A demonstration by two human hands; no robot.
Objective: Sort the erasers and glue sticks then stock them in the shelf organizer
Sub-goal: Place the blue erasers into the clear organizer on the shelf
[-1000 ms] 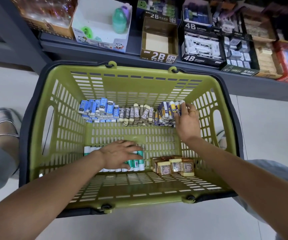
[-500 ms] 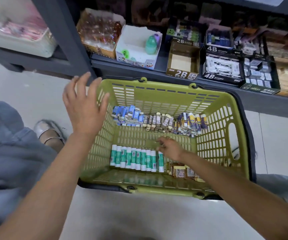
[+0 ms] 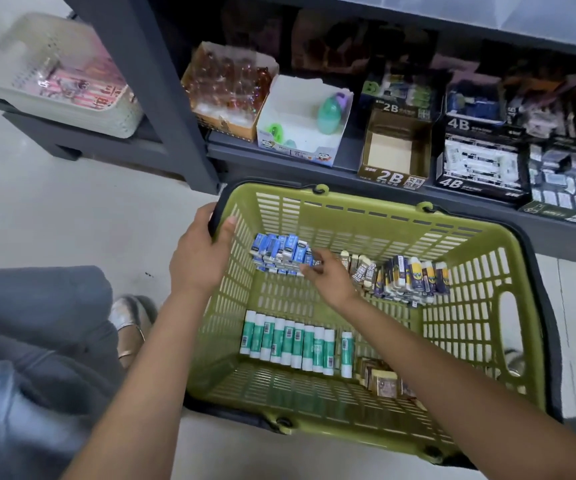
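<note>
Since the earlier frame, the left hand (image 3: 198, 256) has dropped onto the far-left rim of the green basket (image 3: 487, 258), fingers curled around it. Glue sticks (image 3: 290, 341) lie along the near-left floor. Right hand (image 3: 328, 277), fingers loosely bent, touches the blue erasers (image 3: 279, 249) at the far side.

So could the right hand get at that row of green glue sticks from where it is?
Probably yes. The right hand hovers inside the basket by the blue erasers; the glue sticks lie uncovered on the basket floor, nearer the person, with nothing between.
</note>
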